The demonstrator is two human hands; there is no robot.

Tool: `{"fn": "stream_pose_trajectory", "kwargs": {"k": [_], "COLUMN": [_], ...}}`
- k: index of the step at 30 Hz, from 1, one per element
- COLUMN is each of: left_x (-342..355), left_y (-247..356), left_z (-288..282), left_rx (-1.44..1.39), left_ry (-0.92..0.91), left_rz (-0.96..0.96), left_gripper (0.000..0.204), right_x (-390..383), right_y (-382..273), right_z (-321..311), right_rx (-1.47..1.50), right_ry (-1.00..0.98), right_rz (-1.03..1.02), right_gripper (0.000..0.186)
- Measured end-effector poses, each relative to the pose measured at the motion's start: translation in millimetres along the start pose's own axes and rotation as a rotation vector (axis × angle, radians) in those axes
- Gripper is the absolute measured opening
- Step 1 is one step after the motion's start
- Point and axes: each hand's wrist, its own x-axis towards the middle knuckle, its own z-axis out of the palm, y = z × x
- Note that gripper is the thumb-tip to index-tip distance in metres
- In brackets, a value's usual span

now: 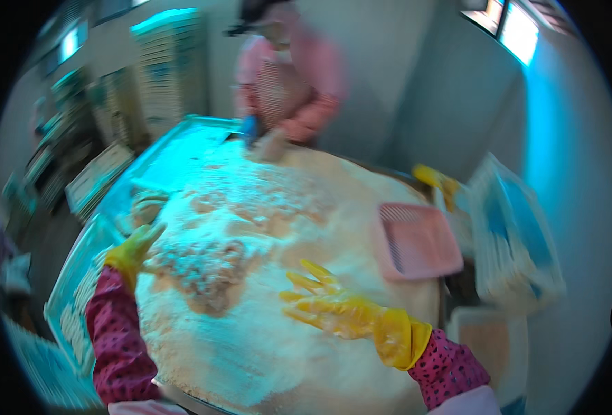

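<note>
A broad mound of white, flour-like powder (306,242) covers the work table in front of me. Lumpy, powder-coated pieces (212,273) lie heaped in its middle, too blurred to tell their kind. My right hand (347,311), in a yellow rubber glove, hovers over the powder with fingers spread and nothing in it. At the left edge of the mound, beside the heap, is my left hand (129,256), also gloved in yellow. Its powder-dusted fingers stretch out, and no held thing shows. Just beyond it is a pale, rounded thing (148,206), unclear in kind.
A pink basket (430,259) sits on the table's right side, near a white basket (520,242) and a yellow glove (437,183). A tray (78,297) with pale pieces stands left. Across the table a person (288,83) works in the powder. Tray stacks (167,76) rise behind.
</note>
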Motion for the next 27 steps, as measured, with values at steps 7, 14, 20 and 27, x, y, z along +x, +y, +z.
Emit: {"fn": "stream_pose_trajectory", "kwargs": {"k": [7,14,20,27], "left_x": [-86,-243,-352,-352], "left_y": [-17,-42,-122,-188], "left_z": [184,475,609,738], "left_rx": [-0.142,-0.319,-0.721,-0.796], "left_ry": [-0.468,-0.970,-0.686,-0.452], "left_rz": [0.307,0.130,-0.446,-0.219], "left_gripper": [0.072,0.056,0.042,0.045], "right_x": [-206,-404,-617,-764], "right_y": [-35,-56,-178,-199], "right_z": [21,-87,-153,-205], "right_rx": [0.236,0.391,-0.522,-0.193], "right_ry": [0.446,0.717,0.866,1.207], "right_rz": [-0.118,-0.236,0.046,0.567], "right_gripper": [0.074,0.086,0.068,0.056]}}
